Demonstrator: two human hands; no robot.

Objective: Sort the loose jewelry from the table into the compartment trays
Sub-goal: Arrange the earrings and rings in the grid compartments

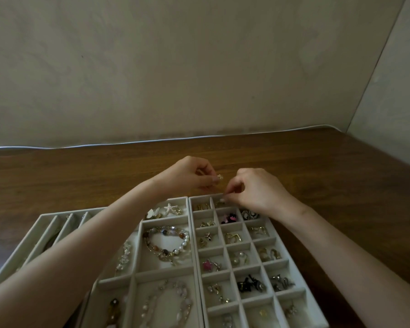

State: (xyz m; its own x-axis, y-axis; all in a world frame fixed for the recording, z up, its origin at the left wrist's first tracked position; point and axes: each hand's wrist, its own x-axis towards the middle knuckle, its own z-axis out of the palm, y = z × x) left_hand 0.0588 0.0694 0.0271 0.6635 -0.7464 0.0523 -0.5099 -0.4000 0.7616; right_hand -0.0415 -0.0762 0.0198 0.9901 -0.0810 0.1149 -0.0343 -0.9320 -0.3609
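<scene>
closest to me are three pale compartment trays sitting side by side on the table (317,174). the grid tray (202,197) on the right is already pretty full, with small earrings and charms in most cells, including a pink star (207,265). the middle tray (166,219) has a beaded bracelet (163,232) and a starfish brooch (169,207), and the slotted tray (57,213) on the left is mostly hidden under an arm.

just past that, both hands are up close together over the far end of the trays. the left hand (187,174) pinches a tiny gold earring (220,177) at its fingertips, held above the table just beyond the trays. the right hand (256,190) has its fingertips pinched at the rim of the grid tray's top middle cell. i honestly can't tell if anything's between them.

my guess is that earring weighs next to nothing. it's stiff metal, slick and easy to fumble, so a fingertip pinch on the body rather than the post seems safest.

further back there's bare wood, a white cable (128,141) and the wall.
</scene>
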